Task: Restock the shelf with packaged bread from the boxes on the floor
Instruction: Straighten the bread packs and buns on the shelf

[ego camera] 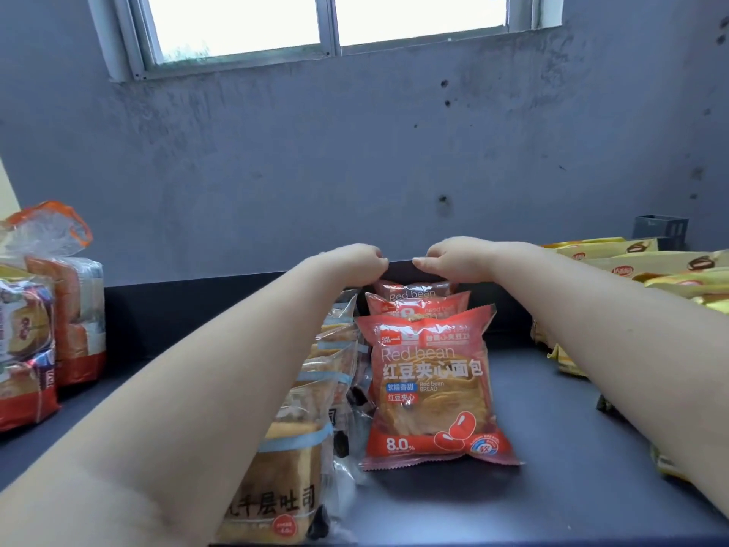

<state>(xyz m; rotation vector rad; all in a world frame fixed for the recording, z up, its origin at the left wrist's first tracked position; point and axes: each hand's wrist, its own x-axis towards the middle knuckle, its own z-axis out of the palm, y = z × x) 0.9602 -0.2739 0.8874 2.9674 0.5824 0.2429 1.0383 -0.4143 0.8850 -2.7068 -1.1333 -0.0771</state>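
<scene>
red bean bread pack (430, 388): red, white lettering | shelf (552, 448): dark grey | wall (355, 152): grey-blue

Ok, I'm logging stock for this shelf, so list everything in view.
red bean packs: three, red, centre row running back to the wall
toast loaves: several, clear wrap with blue bands, row left of the red packs
sliced loaves: several, orange-trimmed bags, far left
yellow packs: several, yellow, far right
crate: one, grey, back right
shelf: one, dark
window: one, above
left hand: grips rearmost red pack
right hand: grips the same pack
</scene>
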